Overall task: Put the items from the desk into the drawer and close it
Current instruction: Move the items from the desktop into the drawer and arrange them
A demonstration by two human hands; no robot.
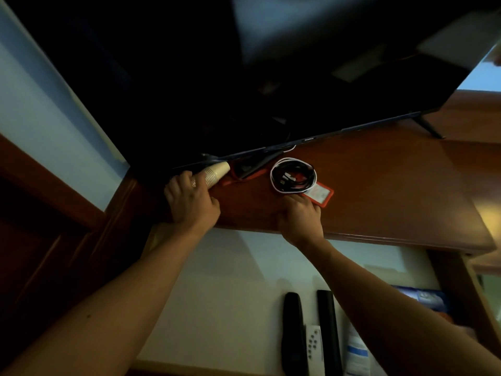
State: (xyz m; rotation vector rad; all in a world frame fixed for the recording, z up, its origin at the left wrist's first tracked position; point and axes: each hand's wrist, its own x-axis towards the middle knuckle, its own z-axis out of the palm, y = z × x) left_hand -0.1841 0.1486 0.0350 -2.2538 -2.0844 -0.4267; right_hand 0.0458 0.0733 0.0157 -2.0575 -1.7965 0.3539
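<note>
1. Stack of paper cups (215,173) is lying on the desk (379,185), gripped by the left hand (189,202) with fingers curled around it.
2. Right hand (299,215) is pinching a red card holder (318,193); coiled cables (293,178) are lying just beyond it.
3. Open drawer (217,280), below both hands, is holding remotes (292,335).

Both my forearms are showing bare from the bottom edge of the view up to the wrists; no sleeve is reaching into view. My left hand (189,198) is wearing a ring with a pale, glinting top. My right hand (299,217) is showing its back; dim light is blurring finer detail.
</note>
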